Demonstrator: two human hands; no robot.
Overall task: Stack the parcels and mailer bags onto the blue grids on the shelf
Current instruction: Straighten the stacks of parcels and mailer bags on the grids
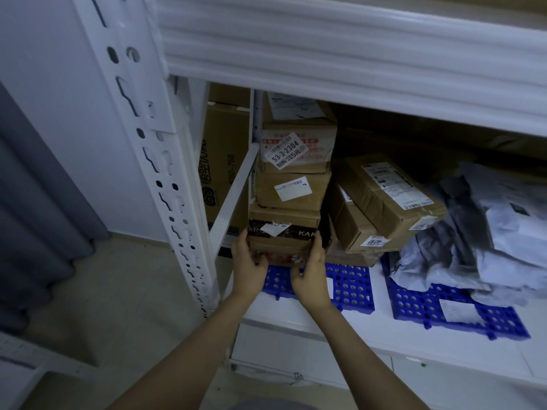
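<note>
Parcels [291,184] stand piled on the left blue grid [350,284] on the shelf [384,329].
Left hand [247,263] and right hand [310,272] each grip one side of the bottom box [284,220], fingers [240,242] bent round its edges.

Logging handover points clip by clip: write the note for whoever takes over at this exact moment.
Left hand and right hand grip the two sides of the bottom box of a three-box stack on the left blue grid.
More boxes lie tilted beside that stack; mailer bags are piled on the right blue grid.
Done: these parcels and bags are on the grids.
Left: probably squaring the stack; no unshelved parcels in view.
</note>
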